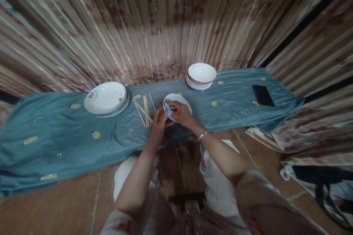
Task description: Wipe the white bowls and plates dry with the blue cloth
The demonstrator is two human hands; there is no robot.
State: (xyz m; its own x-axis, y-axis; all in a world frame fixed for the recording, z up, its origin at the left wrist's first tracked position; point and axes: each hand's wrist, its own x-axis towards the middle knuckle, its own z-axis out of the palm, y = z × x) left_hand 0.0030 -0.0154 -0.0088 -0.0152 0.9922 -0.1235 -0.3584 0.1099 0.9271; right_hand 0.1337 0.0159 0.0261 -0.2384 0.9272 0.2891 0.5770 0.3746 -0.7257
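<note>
Work on 1 white bowl (179, 97) is judged to be in progress and not complete. The bowl is held directly in front of the person, over the near part of the surface (82, 139), with a light-blue cloth (168, 109) bunched against it toward the left rim. The near left side of the bowl appears to be gripped by the left hand (160, 121), its fingers curled closed. The cloth is pinched by the right hand (181, 112), with its fingers drawn together inside the rim. Whether the bowl is lifted or rested cannot be told. The bowl and cloth have not yet been released.

2 stacks are noted: white bowls (202, 73) behind and to the right, and shallow floral dishes (106, 97) to the left, both untouched by the hands. Whether either stack has been attended to cannot be determined.

Pale chopsticks (145, 104) are found loose just beside the left hand, at least 2 of them crossed; leftward movement could be obstructed by them. A black phone (263, 95) is placed well apart at the right end. The far side is bounded by a pleated curtain (154, 51), by which reach beyond the stacks may be limited.
</note>
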